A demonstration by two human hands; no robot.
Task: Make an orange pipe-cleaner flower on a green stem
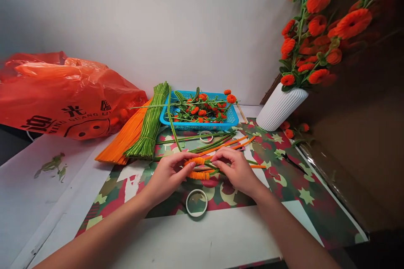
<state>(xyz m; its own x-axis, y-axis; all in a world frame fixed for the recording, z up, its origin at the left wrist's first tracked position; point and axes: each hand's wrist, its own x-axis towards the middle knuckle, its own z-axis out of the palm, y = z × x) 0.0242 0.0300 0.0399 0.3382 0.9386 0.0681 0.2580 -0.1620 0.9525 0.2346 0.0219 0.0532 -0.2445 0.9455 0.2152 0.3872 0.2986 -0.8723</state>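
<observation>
My left hand (166,173) and my right hand (235,169) meet over the patterned mat, both pinching an orange pipe-cleaner flower (197,167) with a green stem. The coiled orange piece lies between my fingertips, the left thumb and fingers on its left end, the right fingers on its right end. Loose green and orange pipe cleaners (217,143) lie just beyond my hands. A roll of clear tape (196,202) sits right below them.
A blue basket (227,122) of finished orange flowers stands at the back, with bundles of green (150,124) and orange (125,138) pipe cleaners to its left. An orange plastic bag (63,92) lies far left. A white vase (279,107) of orange flowers stands at right.
</observation>
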